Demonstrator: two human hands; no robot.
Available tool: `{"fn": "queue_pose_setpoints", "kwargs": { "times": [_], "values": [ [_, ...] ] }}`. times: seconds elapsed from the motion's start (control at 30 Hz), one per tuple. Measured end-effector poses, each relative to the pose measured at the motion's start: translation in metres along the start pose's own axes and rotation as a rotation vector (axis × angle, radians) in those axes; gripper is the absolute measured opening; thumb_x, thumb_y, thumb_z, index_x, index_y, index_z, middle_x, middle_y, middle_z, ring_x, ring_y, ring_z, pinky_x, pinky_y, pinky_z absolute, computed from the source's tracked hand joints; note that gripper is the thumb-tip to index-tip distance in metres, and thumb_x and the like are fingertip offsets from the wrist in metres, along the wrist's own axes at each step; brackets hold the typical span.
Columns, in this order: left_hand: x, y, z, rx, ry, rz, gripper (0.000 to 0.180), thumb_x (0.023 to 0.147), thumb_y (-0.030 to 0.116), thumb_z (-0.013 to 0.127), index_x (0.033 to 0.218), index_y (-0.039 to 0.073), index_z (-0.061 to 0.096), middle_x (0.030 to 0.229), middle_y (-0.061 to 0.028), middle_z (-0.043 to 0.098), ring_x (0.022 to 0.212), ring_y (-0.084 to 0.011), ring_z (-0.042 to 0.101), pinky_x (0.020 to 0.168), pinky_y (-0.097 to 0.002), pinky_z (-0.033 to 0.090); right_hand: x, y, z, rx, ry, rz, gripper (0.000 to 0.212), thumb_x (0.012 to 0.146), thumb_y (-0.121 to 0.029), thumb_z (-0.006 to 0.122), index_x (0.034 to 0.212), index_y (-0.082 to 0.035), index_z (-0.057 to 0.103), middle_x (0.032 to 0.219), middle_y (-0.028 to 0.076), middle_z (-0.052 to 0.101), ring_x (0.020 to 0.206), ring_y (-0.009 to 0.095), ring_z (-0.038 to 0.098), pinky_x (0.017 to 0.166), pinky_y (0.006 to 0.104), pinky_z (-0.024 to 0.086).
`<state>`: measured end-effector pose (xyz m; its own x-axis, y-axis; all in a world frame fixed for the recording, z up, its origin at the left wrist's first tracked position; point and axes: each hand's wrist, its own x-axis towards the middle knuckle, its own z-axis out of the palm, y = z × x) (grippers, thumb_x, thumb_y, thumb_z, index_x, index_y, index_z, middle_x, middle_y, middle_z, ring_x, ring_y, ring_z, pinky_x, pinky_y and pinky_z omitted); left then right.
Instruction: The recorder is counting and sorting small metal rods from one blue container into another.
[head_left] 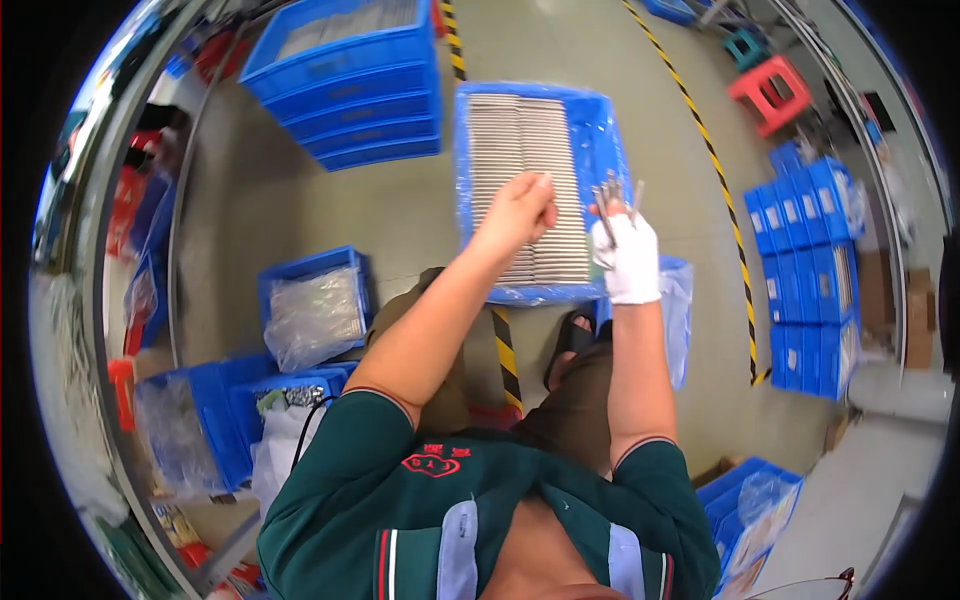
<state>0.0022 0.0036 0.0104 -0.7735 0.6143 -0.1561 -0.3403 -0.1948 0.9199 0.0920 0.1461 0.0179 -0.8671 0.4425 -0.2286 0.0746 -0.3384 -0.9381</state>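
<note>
In front of me stands a blue plastic crate (614,150) lined with clear film. Slim silvery metal rods (545,130) lie in it in two tight, neat columns, with a bare strip along the right side. My left hand (518,213), ungloved, is curled closed above the middle of the rods; whatever its fingers hold, if anything, is hidden. In a white glove with bare fingertips, my right hand (630,262) is at the crate's right edge. Several loose metal rods (606,215) stick out of its fingers at different angles.
A stack of blue crates (360,105) stands at the far left. More crates (312,300) with plastic bags sit at left. Stacked blue bins (805,270) and a red stool (770,95) are at right. Yellow-black tape (508,365) marks the floor; my sandalled foot (568,350) is below the crate.
</note>
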Motion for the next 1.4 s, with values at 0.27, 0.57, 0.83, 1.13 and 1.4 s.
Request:
{"fn": "queue_pose_setpoints", "kwargs": {
  "times": [0.27,0.57,0.83,1.13,1.4],
  "values": [
    [-0.004,0.006,0.009,-0.314,-0.15,-0.105,0.02,0.091,0.024,0.047,0.08,0.007,0.046,0.063,-0.0025,0.049,0.049,-0.0087,0.036,0.047,-0.0227,0.032,-0.012,-0.009,0.016,-0.227,0.014,-0.101,0.014,0.085,-0.018,0.056,0.078,-0.005,0.054,0.057,-0.001,0.049,0.043,0.004,0.038,0.038,0.0191,0.026],
    [-0.006,0.005,0.011,-0.343,-0.131,-0.165,0.013,0.088,0.016,0.052,0.08,0.006,0.048,0.062,-0.0027,0.049,0.048,-0.0093,0.039,0.046,-0.0243,0.034,-0.019,-0.015,0.013,-0.717,0.092,-0.311,0.018,0.081,-0.018,0.06,0.081,-0.001,0.056,0.058,0.003,0.052,0.051,0.009,0.045,0.048,0.0254,0.039],
    [-0.007,0.011,0.005,-0.228,-0.16,-0.051,0.012,0.086,0.013,0.055,0.078,0.004,0.051,0.061,-0.004,0.051,0.047,-0.0102,0.041,0.046,-0.0248,0.037,-0.021,-0.022,0.011,-0.668,0.002,-0.257,0.017,0.081,-0.016,0.059,0.082,0.0,0.056,0.061,0.001,0.051,0.054,0.007,0.045,0.05,0.0239,0.037],
    [-0.007,0.01,-0.001,-0.003,-0.102,0.014,0.011,0.081,0.012,0.062,0.076,0.003,0.057,0.062,-0.0015,0.055,0.053,-0.0077,0.048,0.05,-0.0207,0.039,-0.019,-0.016,0.013,-0.674,0.031,-0.307,0.021,0.08,-0.022,0.061,0.085,-0.002,0.058,0.061,0.009,0.054,0.055,0.016,0.051,0.052,0.0303,0.041],
    [-0.005,0.01,-0.006,-0.101,-0.082,0.023,0.013,0.079,0.014,0.064,0.074,0.004,0.059,0.062,0.0021,0.053,0.054,-0.0051,0.044,0.051,-0.0193,0.036,-0.02,-0.016,0.014,-0.586,-0.088,-0.238,0.017,0.08,-0.017,0.061,0.081,-0.001,0.056,0.059,0.001,0.051,0.053,0.007,0.045,0.049,0.0247,0.037]
  ]
}}
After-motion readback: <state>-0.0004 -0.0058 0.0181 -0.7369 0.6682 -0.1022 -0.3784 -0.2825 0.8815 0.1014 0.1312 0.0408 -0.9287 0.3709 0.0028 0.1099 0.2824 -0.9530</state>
